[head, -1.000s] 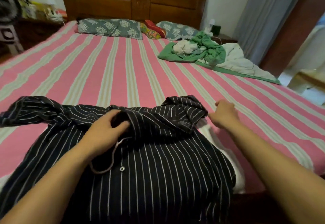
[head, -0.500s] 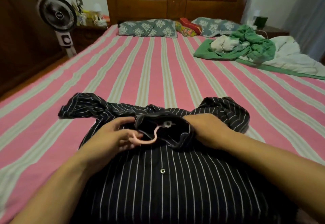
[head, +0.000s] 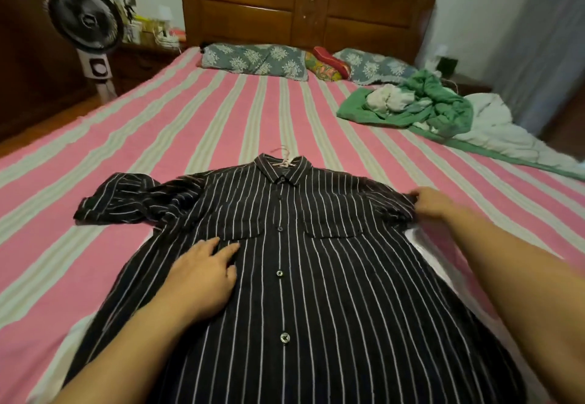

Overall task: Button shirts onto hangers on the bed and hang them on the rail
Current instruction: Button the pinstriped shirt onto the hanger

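Note:
A black shirt with thin white stripes [head: 316,261] lies flat and buttoned on the bed [head: 221,124], collar away from me. The pale pink hook of a hanger [head: 284,154] pokes out of the collar; the hanger's body is hidden inside the shirt. My left hand [head: 205,272] rests flat on the shirt's left front, below the chest pocket, with its fingers spread. My right hand [head: 432,202] pinches the fabric at the shirt's right shoulder and sleeve.
A heap of green and white laundry [head: 421,105] lies at the bed's far right. Patterned pillows [head: 253,60] line the wooden headboard [head: 300,7]. A standing fan [head: 85,20] is beside the bed at the left. A grey curtain [head: 544,23] hangs at right.
The shirt went from bunched at the collar to spread flat and buttoned, hook out of the collar. My left hand left the hanger hook and lies on the front; my right moved to the shoulder.

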Tool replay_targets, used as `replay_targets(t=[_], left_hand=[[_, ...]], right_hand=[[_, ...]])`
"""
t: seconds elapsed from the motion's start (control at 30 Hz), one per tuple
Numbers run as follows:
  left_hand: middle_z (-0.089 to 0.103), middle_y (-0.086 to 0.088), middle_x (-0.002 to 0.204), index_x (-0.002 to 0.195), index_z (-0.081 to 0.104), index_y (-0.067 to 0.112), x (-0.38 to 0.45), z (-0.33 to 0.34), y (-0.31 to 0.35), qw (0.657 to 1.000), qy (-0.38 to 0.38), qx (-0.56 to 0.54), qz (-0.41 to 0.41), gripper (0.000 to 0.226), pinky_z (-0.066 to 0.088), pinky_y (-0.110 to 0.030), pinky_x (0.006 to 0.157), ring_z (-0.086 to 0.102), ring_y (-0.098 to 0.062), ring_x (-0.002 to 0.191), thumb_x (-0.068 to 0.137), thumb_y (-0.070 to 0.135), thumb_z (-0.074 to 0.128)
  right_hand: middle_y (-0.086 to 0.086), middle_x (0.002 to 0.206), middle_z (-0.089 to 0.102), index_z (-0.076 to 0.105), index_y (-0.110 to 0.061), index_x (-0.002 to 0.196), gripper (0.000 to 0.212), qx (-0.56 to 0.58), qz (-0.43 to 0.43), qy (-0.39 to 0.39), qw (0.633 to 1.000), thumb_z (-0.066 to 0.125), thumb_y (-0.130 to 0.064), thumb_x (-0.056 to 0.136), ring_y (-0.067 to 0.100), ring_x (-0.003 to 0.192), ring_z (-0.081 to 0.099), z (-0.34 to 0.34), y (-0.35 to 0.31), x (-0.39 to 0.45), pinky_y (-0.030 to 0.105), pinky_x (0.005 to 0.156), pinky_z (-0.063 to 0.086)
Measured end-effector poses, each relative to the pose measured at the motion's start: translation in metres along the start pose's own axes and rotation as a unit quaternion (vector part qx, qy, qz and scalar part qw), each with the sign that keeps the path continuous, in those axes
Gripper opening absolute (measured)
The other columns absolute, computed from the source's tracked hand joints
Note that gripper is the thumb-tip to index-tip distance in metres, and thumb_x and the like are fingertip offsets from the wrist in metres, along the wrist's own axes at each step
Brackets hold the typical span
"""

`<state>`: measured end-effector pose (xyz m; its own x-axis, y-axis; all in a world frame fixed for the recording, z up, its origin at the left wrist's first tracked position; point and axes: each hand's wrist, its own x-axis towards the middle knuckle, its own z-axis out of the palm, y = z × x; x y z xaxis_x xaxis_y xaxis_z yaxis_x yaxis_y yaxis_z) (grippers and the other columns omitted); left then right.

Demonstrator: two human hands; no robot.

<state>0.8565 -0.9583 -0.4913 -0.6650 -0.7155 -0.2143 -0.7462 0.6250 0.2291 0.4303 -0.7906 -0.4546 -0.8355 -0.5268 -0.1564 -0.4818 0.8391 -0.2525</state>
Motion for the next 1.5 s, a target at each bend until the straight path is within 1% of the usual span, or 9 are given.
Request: replay_targets(t=[0.1, 0.3, 0.6, 0.73, 0.87, 1.0, 1.13, 1.3, 1.5], left_hand=[[0.016, -0.004, 0.169, 0.161, 0.019, 0.037, -0.003, 0.005, 0.003, 1.0, 0.004, 0.031, 0.002, 0.057, 0.016, -0.042, 0.127, 0.015, -0.024, 0.155, 0.106, 0.045, 0.029], [0.024, -0.007, 0.166, 0.16, 0.025, 0.031, -0.012, 0.003, 0.022, 0.998, 0.022, 0.046, -0.028, 0.056, 0.024, -0.043, 0.124, 0.023, -0.028, 0.152, 0.104, 0.038, 0.034], [0.03, -0.002, 0.163, 0.156, 0.033, 0.033, -0.011, 0.001, 0.031, 0.999, 0.023, 0.011, -0.029, 0.055, 0.03, -0.044, 0.119, 0.031, -0.027, 0.147, 0.102, 0.038, 0.041], [0.038, 0.0, 0.158, 0.152, 0.043, 0.032, -0.013, -0.001, 0.023, 0.998, 0.039, -0.034, -0.023, 0.052, 0.037, -0.043, 0.116, 0.04, -0.024, 0.142, 0.1, 0.036, 0.047], [0.051, 0.0, 0.144, 0.139, 0.058, 0.026, -0.023, -0.005, 0.025, 0.98, 0.14, -0.141, -0.001, 0.042, 0.043, -0.042, 0.111, 0.051, -0.022, 0.13, 0.098, 0.026, 0.053], [0.064, 0.002, 0.12, 0.122, 0.068, 0.025, -0.034, -0.014, 0.033, 0.937, 0.199, -0.287, 0.015, 0.032, 0.048, -0.037, 0.1, 0.061, -0.015, 0.108, 0.095, 0.014, 0.055], [0.066, 0.0, 0.111, 0.117, 0.066, 0.022, -0.047, -0.017, 0.042, 0.836, 0.08, -0.539, -0.063, 0.027, 0.06, -0.045, 0.089, 0.072, -0.021, 0.093, 0.1, 0.008, 0.051], [0.07, 0.003, 0.104, 0.112, 0.067, 0.025, -0.052, -0.013, 0.038, 0.906, 0.085, -0.415, -0.009, 0.021, 0.058, -0.034, 0.078, 0.071, -0.015, 0.087, 0.098, 0.013, 0.058], [0.055, 0.014, 0.124, 0.134, 0.056, 0.036, -0.055, 0.0, 0.05, 0.961, 0.028, -0.228, 0.154, 0.052, 0.042, -0.029, 0.108, 0.05, -0.006, 0.119, 0.086, 0.038, 0.077]], right_hand=[[0.017, 0.143, 0.054, 0.049, -0.011, 0.146, 0.053, 0.167, 0.092, 0.006, 0.982, 0.047, 0.009, 0.097, 0.02, 0.082, 0.057, 0.011, 0.043, -0.036, 0.034, 0.061, 0.047], [0.013, 0.097, 0.071, 0.064, -0.008, 0.112, 0.029, 0.434, 0.029, -0.052, 0.899, 0.059, 0.011, 0.09, 0.028, 0.097, 0.068, 0.029, -0.003, -0.065, 0.025, 0.065, 0.056], [0.01, 0.104, 0.069, 0.063, -0.01, 0.129, 0.057, 0.543, 0.044, 0.0, 0.839, 0.033, 0.012, 0.087, 0.016, 0.079, 0.062, 0.022, -0.031, -0.046, 0.031, 0.07, 0.052], [0.011, 0.111, 0.071, 0.074, -0.013, 0.115, 0.041, 0.326, 0.03, 0.296, 0.897, 0.045, 0.0, 0.088, 0.031, 0.101, 0.062, -0.032, -0.036, -0.075, 0.031, 0.087, 0.045], [0.017, 0.107, 0.069, 0.069, 0.001, 0.108, 0.035, 0.175, -0.221, 0.488, 0.826, 0.046, -0.001, 0.082, 0.031, 0.099, 0.061, -0.069, -0.046, -0.133, 0.036, 0.087, 0.047], [0.014, 0.122, 0.068, 0.07, -0.003, 0.117, 0.043, -0.018, -0.539, 0.309, 0.783, 0.054, 0.003, 0.078, 0.031, 0.106, 0.065, -0.028, -0.064, -0.218, 0.041, 0.092, 0.054], [0.009, 0.114, 0.07, 0.072, -0.005, 0.113, 0.026, -0.069, -0.642, 0.217, 0.732, 0.06, -0.004, 0.09, 0.026, 0.081, 0.068, 0.031, -0.058, -0.279, 0.037, 0.059, 0.054], [0.0, 0.119, 0.067, 0.068, -0.022, 0.118, 0.032, 0.008, -0.248, 0.127, 0.96, 0.053, -0.01, 0.092, 0.023, 0.106, 0.064, 0.021, -0.063, -0.23, 0.041, 0.092, 0.054], [-0.002, 0.155, 0.031, 0.035, -0.038, 0.152, 0.082, 0.069, -0.209, -0.083, 0.972, 0.076, -0.05, 0.082, 0.023, 0.145, 0.026, 0.037, -0.058, -0.234, 0.044, 0.12, 0.027]])
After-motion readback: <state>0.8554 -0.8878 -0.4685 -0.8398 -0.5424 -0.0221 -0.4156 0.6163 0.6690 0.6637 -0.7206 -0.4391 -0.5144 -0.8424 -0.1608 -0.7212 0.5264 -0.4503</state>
